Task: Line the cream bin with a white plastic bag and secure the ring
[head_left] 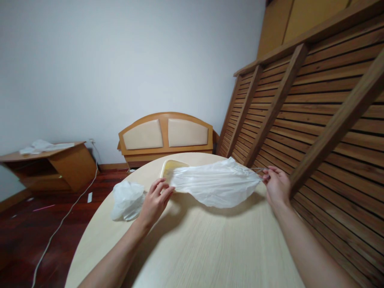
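Observation:
A white plastic bag [214, 182] is stretched sideways above the round table [228, 248]. My right hand [276, 186] pinches its narrow, twisted right end between thumb and fingers. At the other end, my left hand [157, 197] is closed with bent fingers on the bag's gathered edge, close to the near rim of a pale yellow plastic basket [165, 165]. The bag hides much of that basket. Left of my left hand, a crumpled white plastic bag [127, 200] lies on the tabletop, partly behind my wrist.
Slatted wooden panels [330, 116] lean along the right side, close to the table. A headboard [165, 136] stands behind the table against the wall. To the left are a low wooden desk [69, 164] with white sheets on it and a cable [64, 218] across the floor.

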Tool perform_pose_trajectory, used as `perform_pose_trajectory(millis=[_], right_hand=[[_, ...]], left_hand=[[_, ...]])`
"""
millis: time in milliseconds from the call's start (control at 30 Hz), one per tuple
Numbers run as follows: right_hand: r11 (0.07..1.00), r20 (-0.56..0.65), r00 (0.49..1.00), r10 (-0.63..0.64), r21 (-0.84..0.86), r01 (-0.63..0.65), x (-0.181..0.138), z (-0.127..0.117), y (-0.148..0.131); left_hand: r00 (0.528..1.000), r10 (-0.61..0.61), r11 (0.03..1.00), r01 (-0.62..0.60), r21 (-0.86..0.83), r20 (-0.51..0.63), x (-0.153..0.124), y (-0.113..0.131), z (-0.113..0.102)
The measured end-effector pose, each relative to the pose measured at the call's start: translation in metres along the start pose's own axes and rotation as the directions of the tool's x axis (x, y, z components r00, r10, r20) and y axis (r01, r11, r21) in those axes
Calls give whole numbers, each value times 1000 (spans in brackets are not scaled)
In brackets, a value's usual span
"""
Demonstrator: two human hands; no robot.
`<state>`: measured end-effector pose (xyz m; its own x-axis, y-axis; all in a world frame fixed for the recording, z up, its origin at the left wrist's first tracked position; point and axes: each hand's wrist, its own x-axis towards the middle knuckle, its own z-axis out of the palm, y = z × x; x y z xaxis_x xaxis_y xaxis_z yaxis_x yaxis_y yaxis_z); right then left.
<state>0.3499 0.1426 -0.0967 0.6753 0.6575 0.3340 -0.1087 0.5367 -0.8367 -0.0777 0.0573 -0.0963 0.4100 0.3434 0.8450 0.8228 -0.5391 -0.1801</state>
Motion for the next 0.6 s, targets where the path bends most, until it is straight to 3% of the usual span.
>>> perform_pose_trajectory(millis=[200, 333, 467, 500, 533, 600], right_hand=[[983, 15, 998, -65, -168, 67, 7, -8, 12], [937, 110, 990, -87, -328, 119, 3, -7, 16], [860, 238, 951, -199, -422, 286, -21, 7, 0], [833, 309, 921, -236, -425, 356, -31, 12, -6], [739, 458, 834, -308, -436, 513, -41, 18, -13], [575, 715, 606, -348, -348, 741, -63, 28, -24]], left_hand=[[996, 75, 997, -76, 23, 38, -2, 0, 0], [992, 119, 992, -121, 28, 51, -3, 2, 0], [986, 151, 988, -151, 2, 73, -3, 4, -1], [983, 166, 986, -165, -12, 78, -3, 4, -1], [980, 181, 983, -180, -29, 83, -3, 4, -1], [973, 211, 977, -206, -62, 94, -4, 5, -1]])
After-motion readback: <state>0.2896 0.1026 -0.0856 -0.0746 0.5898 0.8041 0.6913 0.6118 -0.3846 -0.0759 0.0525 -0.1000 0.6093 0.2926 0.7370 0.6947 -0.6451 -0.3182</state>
